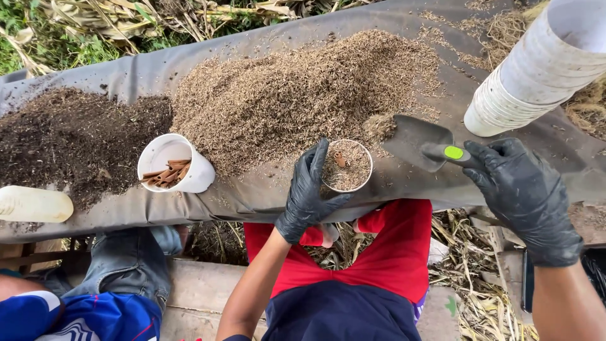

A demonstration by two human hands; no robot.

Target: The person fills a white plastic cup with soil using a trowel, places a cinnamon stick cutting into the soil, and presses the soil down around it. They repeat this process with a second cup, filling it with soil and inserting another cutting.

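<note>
A small white cup [346, 166], nearly full of brown husk with a stick piece on top, is gripped around its near side by the black-gloved left hand [307, 192], fingers wrapped closed on it. Just to its right, a dark trowel [413, 142] carrying a little husk is held by its handle in the closed, gloved right hand [521, 189]. Both rest on a grey sheet [252, 196] beside a large husk pile [297, 95]. A second white cup of sticks [173, 164] lies further left.

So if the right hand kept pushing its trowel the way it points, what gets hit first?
Probably the pile of tan husks; the right hand aims the dark metal trowel leftward, its tip already at the pile's edge.
</note>
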